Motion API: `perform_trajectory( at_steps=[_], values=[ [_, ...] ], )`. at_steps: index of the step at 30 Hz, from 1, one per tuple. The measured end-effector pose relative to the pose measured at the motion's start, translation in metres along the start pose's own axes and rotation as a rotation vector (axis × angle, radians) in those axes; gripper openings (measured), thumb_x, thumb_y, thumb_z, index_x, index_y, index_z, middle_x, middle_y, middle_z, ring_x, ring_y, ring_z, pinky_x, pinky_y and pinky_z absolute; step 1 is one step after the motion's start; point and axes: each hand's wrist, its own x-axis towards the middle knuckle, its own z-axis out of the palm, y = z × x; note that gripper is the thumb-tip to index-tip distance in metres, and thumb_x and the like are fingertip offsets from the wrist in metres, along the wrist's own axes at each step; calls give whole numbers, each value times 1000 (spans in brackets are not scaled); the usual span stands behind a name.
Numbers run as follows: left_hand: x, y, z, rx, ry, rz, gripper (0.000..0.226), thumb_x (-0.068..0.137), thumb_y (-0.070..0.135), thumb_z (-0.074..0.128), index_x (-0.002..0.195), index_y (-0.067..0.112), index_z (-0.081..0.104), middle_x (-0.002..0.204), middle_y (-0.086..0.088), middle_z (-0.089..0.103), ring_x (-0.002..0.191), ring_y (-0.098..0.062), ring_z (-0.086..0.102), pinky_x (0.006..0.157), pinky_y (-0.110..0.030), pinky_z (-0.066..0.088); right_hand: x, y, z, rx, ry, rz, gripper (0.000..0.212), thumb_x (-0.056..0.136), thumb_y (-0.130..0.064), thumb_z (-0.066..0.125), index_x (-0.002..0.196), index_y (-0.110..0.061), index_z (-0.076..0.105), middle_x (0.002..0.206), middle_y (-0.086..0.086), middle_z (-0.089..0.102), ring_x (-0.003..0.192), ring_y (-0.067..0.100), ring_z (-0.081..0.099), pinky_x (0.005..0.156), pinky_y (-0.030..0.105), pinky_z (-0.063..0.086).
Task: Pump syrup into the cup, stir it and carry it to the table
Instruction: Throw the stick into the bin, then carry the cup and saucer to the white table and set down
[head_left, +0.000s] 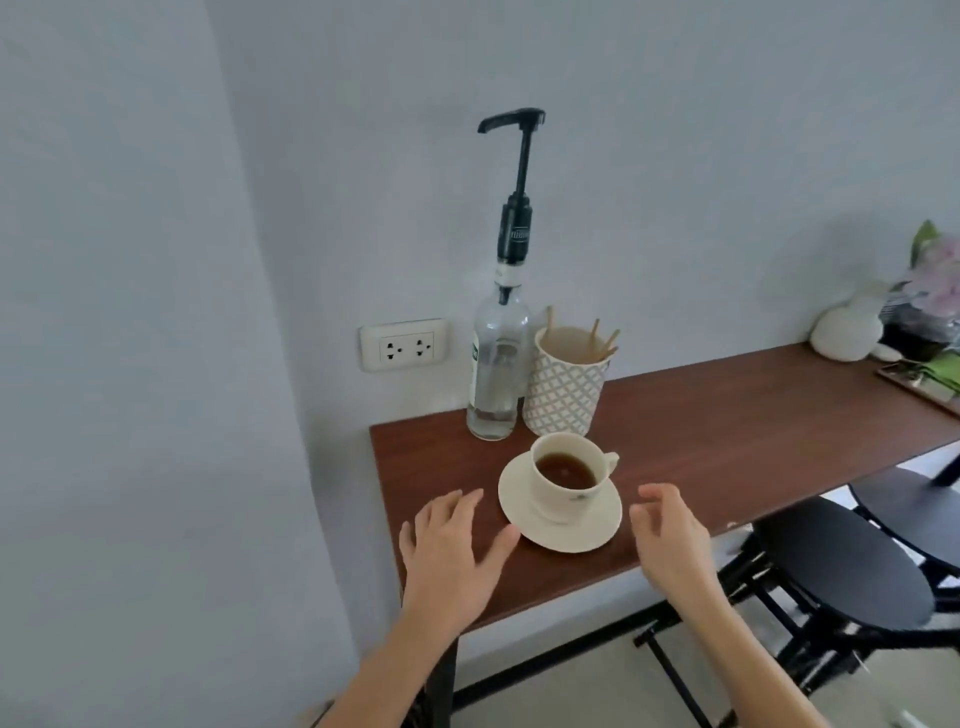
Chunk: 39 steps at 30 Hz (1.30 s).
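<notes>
A cream cup of dark drink sits on a cream saucer near the front left of a brown counter. Behind it stands a clear syrup bottle with a tall black pump, its spout pointing left. A patterned holder with several wooden stir sticks stands right of the bottle. My left hand hovers open just left of the saucer, fingers spread. My right hand hovers open to the saucer's right, fingers loosely curled. Neither touches the cup.
A wall socket sits left of the bottle. At the counter's far right are a white round figure, flowers and a tray. Black round stools stand under the counter's right side.
</notes>
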Motion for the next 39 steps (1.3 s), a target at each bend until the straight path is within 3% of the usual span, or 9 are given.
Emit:
perform_trajectory(
  at_steps=[2, 5, 8, 13, 19, 22, 26, 34, 39],
  values=[
    [7, 18, 18, 58, -34, -37, 66, 95, 66, 45, 153, 35, 38, 156, 7, 43, 148, -16, 32, 125, -48, 17, 27, 0, 0, -55, -128, 26, 35, 102, -21, 48, 134, -9, 47, 100, 8, 66, 79, 19, 66, 69, 35, 56],
    [18, 36, 35, 174, -3, -129, 65, 98, 62, 43, 154, 30, 38, 149, 4, 49, 140, -19, 40, 119, -44, 25, 53, -5, 1, -108, -291, 50, 38, 101, -24, 49, 136, -11, 43, 105, 12, 63, 52, 13, 65, 42, 22, 50],
    [26, 48, 44, 221, 35, -197, 57, 99, 55, 48, 149, 28, 44, 140, 3, 55, 133, -19, 47, 113, -42, 31, 70, -4, -2, -105, -424, 40, 39, 100, -22, 50, 136, -11, 44, 104, 19, 67, 33, 8, 60, 35, 19, 46],
    [31, 59, 46, 215, 8, -324, 42, 95, 52, 59, 127, 25, 62, 118, 5, 69, 118, -20, 60, 104, -42, 35, 74, -1, -9, 71, -598, 68, 33, 99, -15, 54, 130, -16, 43, 76, 18, 73, 43, 20, 69, 39, 26, 54],
    [33, 65, 40, 105, 0, -456, 42, 91, 43, 70, 126, 21, 61, 120, 2, 69, 121, -23, 61, 107, -43, 35, 82, 4, -10, 209, -718, 153, 31, 98, -9, 57, 123, -16, 40, 75, 23, 73, 54, 30, 74, 44, 29, 58],
    [31, 63, 40, 52, 12, -506, 43, 88, 43, 75, 122, 19, 63, 116, 0, 71, 116, -23, 65, 104, -41, 46, 83, 7, -7, 269, -751, 167, 26, 99, -8, 55, 122, -11, 42, 71, 23, 70, 54, 31, 74, 43, 29, 58],
    [20, 63, 38, -28, 48, -535, 44, 86, 39, 78, 121, 17, 64, 112, -2, 73, 107, -22, 68, 85, -34, 54, 82, 7, -4, 294, -800, 153, 18, 101, -7, 52, 117, -5, 46, 73, 25, 71, 59, 33, 76, 46, 31, 60],
    [-31, 58, 9, -167, 164, -555, 37, 83, 34, 82, 111, 18, 63, 86, 8, 61, 90, -15, 63, 85, -35, 56, 46, -16, -16, 333, -879, 43, 12, 99, -2, 53, 111, -2, 49, 91, 32, 71, 63, 35, 76, 48, 33, 61],
    [-97, 50, -24, -349, 268, -596, 29, 81, 25, 83, 94, 22, 57, 71, 3, 70, 80, -16, 71, 85, -37, 57, -4, -46, -24, 320, -978, -82, 12, 100, 0, 52, 112, -1, 51, 93, 34, 70, 59, 34, 75, 47, 32, 62]
  ],
)
